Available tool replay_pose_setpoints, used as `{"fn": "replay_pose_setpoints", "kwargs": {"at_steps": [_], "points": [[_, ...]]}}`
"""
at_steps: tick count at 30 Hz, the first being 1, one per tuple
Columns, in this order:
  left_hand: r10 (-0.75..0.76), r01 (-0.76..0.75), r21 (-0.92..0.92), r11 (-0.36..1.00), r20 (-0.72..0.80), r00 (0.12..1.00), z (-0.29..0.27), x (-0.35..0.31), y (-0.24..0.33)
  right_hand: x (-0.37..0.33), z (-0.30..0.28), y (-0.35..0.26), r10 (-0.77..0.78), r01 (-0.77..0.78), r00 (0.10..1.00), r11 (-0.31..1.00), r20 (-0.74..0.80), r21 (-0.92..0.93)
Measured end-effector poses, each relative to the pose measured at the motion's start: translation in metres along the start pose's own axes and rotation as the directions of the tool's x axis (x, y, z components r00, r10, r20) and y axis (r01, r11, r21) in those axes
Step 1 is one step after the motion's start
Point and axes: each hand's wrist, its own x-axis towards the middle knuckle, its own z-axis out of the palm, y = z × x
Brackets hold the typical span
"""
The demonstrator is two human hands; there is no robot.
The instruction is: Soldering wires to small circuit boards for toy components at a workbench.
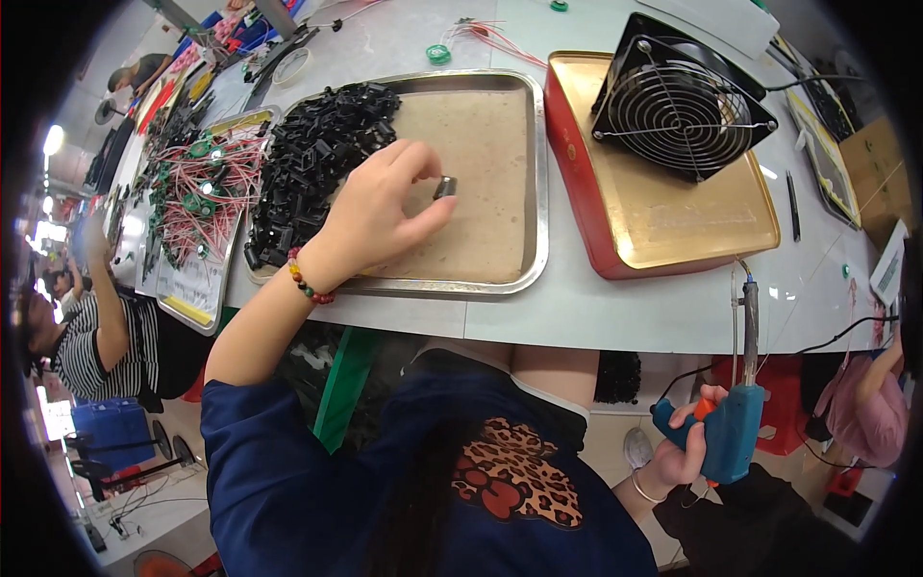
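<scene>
My left hand [377, 212] reaches over a steel tray [535, 173] and pinches a small black plastic part [444, 187] between thumb and forefinger, just above the tray's brown liner. A heap of the same black parts [312, 163] fills the tray's left side. A beaded bracelet sits on that wrist. My right hand [685, 444] is low at the right, below the table edge, gripping a blue glue gun [735, 423] with its metal nozzle pointing up.
A red tray with a gold inside [673, 231] holds a black fan with a wire grille [679, 96]. Left of the steel tray lies a tray of green discs with red wires [197, 207]. Other people sit at the left [91, 337] and the far right [870, 404].
</scene>
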Motion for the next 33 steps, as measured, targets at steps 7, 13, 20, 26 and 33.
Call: {"fn": "replay_pose_setpoints", "kwargs": {"at_steps": [7,13,20,26,33], "points": [[-0.034,0.038,-0.085,0.996,0.043,0.998,0.018,0.005,-0.001,0.0,-0.003,0.004,-0.002,0.001,1.0,1.0,0.031,0.022],[0.177,-0.195,-0.325,0.925,-0.086,0.981,0.032,0.062,0.072,0.002,0.0,0.004,0.009,-0.009,1.0,1.0,0.015,-0.01],[0.32,-0.335,-0.194,0.922,-0.106,0.942,0.055,0.077,0.098,0.002,-0.007,0.004,-0.007,0.007,1.0,1.0,-0.01,0.0],[0.302,-0.313,-0.194,0.929,-0.086,0.949,0.055,0.071,0.096,0.006,-0.007,0.01,-0.007,0.007,1.0,1.0,-0.029,0.017],[0.213,-0.209,0.055,0.976,-0.083,0.974,-0.003,0.021,0.051,0.003,-0.014,0.01,0.019,-0.019,1.0,1.0,0.025,0.019]]}}
